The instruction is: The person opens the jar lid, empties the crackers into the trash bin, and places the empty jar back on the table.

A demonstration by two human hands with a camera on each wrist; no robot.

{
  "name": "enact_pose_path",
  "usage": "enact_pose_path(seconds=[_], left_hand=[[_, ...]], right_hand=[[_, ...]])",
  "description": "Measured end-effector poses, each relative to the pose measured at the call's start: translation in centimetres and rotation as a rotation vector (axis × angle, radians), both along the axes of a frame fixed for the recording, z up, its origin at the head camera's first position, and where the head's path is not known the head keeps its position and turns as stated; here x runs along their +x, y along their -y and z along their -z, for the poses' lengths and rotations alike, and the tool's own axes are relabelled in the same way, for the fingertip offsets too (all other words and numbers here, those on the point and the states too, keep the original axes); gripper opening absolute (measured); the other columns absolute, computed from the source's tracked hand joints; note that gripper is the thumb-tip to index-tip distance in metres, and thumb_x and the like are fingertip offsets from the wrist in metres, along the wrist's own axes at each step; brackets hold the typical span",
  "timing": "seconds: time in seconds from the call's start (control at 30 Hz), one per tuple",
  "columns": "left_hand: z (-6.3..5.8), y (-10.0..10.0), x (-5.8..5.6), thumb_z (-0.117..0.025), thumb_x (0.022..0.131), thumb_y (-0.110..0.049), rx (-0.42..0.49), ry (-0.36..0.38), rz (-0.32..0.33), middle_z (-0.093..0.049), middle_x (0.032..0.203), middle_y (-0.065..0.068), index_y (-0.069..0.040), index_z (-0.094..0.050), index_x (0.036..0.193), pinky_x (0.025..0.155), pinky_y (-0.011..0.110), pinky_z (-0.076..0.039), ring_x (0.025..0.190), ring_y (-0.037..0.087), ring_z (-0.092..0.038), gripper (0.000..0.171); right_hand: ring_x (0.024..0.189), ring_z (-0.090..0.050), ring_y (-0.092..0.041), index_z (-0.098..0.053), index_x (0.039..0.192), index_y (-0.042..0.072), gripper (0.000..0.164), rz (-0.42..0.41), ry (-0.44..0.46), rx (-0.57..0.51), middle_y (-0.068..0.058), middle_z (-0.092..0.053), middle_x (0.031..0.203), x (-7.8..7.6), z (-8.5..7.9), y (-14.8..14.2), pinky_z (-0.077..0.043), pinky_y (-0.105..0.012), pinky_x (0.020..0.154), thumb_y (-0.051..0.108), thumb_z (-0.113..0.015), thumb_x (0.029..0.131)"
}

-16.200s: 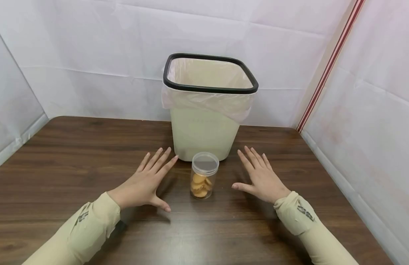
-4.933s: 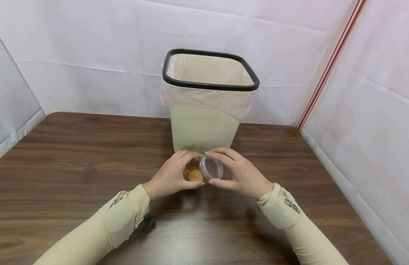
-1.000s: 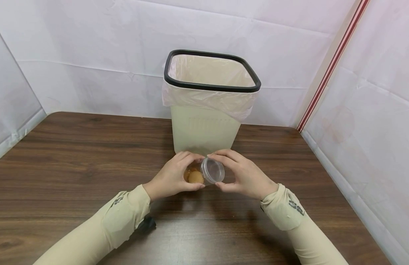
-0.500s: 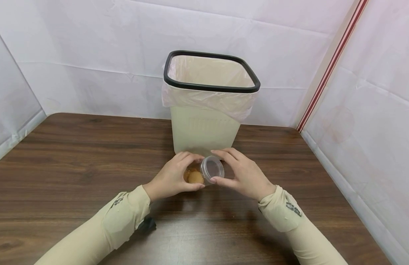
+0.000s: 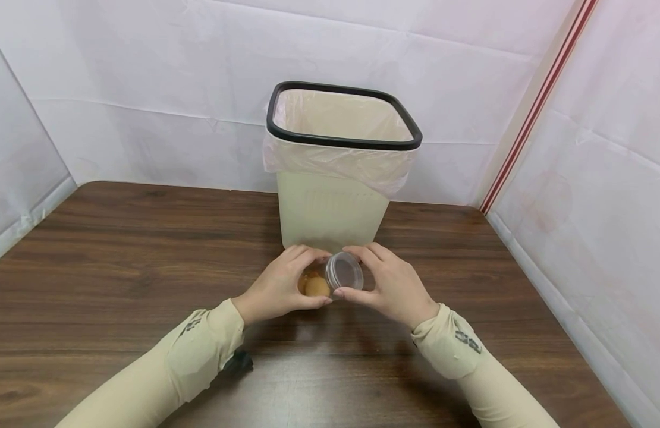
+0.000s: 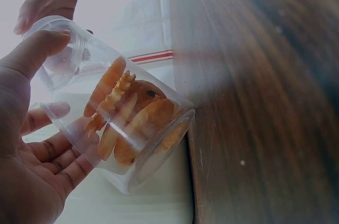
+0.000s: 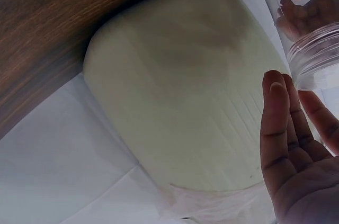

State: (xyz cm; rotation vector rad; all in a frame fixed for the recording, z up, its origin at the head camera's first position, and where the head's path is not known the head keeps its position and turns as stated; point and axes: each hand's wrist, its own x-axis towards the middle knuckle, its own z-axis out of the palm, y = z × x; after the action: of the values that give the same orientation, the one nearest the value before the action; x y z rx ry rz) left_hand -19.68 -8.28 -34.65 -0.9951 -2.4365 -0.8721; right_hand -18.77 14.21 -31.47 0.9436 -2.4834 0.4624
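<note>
My left hand [image 5: 279,285] grips a clear plastic jar [image 6: 135,123], tilted with its lid end toward the right hand. Inside lie several round golden cookies [image 5: 316,286], some with wavy edges in the left wrist view. The jar's base is low, close over the wooden table. A clear screw lid [image 5: 347,272] sits on the mouth. My right hand [image 5: 396,285] holds this lid by its edge, thumb at the near side and fingers at the far side. In the right wrist view, several of that hand's fingers [image 7: 275,123] extend beside the lid rather than round it.
Right behind the hands stands a cream trash bin [image 5: 330,208] with a black rim and a pale liner bag folded over its edge. The brown wooden table [image 5: 121,261] meets white sheeted walls. A small black object [image 5: 238,361] shows under the left sleeve.
Long before, both hands were spread flat beside the upright jar; then they took hold of it and tilted it. In the last second the right fingers shifted round the lid; the left hand stayed.
</note>
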Motion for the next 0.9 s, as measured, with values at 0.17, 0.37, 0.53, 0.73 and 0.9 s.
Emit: enact_pose_path(seconds=[0.17,0.37,0.53,0.73,0.9], left_hand=[[-0.01,-0.04,0.02,-0.085,0.069,-0.033,0.0,-0.003,0.003,-0.063,0.112,0.002,-0.009,-0.06,0.12,0.093,0.036,-0.049,0.106,0.017,-0.056,0.062],[-0.01,-0.02,0.01,-0.085,0.069,-0.033,0.0,-0.002,0.002,-0.063,0.112,0.002,-0.009,-0.06,0.12,0.093,0.036,-0.049,0.106,0.018,-0.056,0.062],[0.01,0.01,0.0,-0.085,0.069,-0.034,-0.002,-0.002,0.001,-0.063,0.113,0.002,-0.009,-0.059,0.12,0.093,0.036,-0.049,0.106,0.017,-0.056,0.062],[0.03,0.02,-0.04,-0.085,0.069,-0.033,-0.002,-0.01,0.003,-0.063,0.112,0.001,-0.009,-0.059,0.121,0.093,0.036,-0.049,0.106,0.017,-0.056,0.063],[0.03,0.02,-0.05,-0.085,0.069,-0.033,-0.002,-0.011,0.005,-0.063,0.112,0.002,-0.009,-0.059,0.121,0.092,0.036,-0.049,0.106,0.017,-0.056,0.063]], right_hand=[[0.084,-0.063,-0.013,-0.06,0.121,0.013,0.061,-0.015,0.003,-0.017,-0.001,-0.065,0.108,-0.03,0.06,0.08,-0.055,-0.031,0.071,0.048,-0.078,0.074],[0.084,-0.062,-0.012,-0.06,0.121,0.011,0.06,-0.029,0.032,-0.025,-0.002,-0.064,0.109,0.06,-0.06,0.16,-0.054,-0.03,0.073,0.045,-0.078,0.075],[0.084,-0.061,-0.012,-0.06,0.122,0.011,0.059,-0.043,0.043,-0.027,-0.002,-0.063,0.108,0.05,-0.11,0.17,-0.053,-0.029,0.073,0.043,-0.078,0.075],[0.084,-0.06,-0.011,-0.059,0.123,0.011,0.059,-0.067,0.036,-0.031,-0.002,-0.063,0.107,-0.15,0.01,0.01,-0.053,-0.028,0.073,0.04,-0.079,0.075],[0.084,-0.06,-0.012,-0.059,0.124,0.01,0.059,-0.084,0.029,-0.032,-0.002,-0.062,0.106,-0.26,0.08,-0.1,-0.053,-0.028,0.074,0.039,-0.079,0.076]])
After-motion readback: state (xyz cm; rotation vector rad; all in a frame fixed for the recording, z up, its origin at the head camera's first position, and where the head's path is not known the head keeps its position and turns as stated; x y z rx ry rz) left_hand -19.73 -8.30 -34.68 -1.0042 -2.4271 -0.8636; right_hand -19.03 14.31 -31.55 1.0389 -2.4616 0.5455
